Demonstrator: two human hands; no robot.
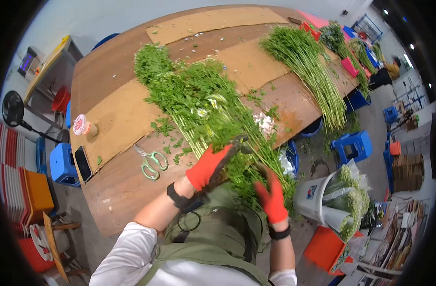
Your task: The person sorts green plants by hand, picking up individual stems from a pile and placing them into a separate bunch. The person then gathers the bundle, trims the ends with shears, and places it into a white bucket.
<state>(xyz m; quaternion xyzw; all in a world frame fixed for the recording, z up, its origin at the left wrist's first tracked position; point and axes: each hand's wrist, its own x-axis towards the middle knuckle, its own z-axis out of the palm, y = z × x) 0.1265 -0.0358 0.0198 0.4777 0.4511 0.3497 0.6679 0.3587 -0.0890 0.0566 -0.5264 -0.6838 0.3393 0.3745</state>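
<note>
My left hand (212, 164), in a red glove with a dark palm, is closed around leafy green stems at the table's front edge. Small white daisy-like flowers (202, 112) show among the blurred foliage just beyond it. My right hand (271, 191), gloved the same way and slightly blurred, has its fingers stretched apart beside loose greenery hanging in front of my apron (210, 224). A large heap of leafy flower stems (189, 86) lies on the table past both hands. Green-handled scissors (153, 163) rest left of my left hand.
On the wooden table (118, 190) are cardboard sheets (115, 126), a lidded cup (84, 127), a phone (83, 163) and another stem bundle (303, 66). A grey bucket (313, 196) with wrapped flowers stands right, near a blue stool (352, 145) and a red stool (324, 250).
</note>
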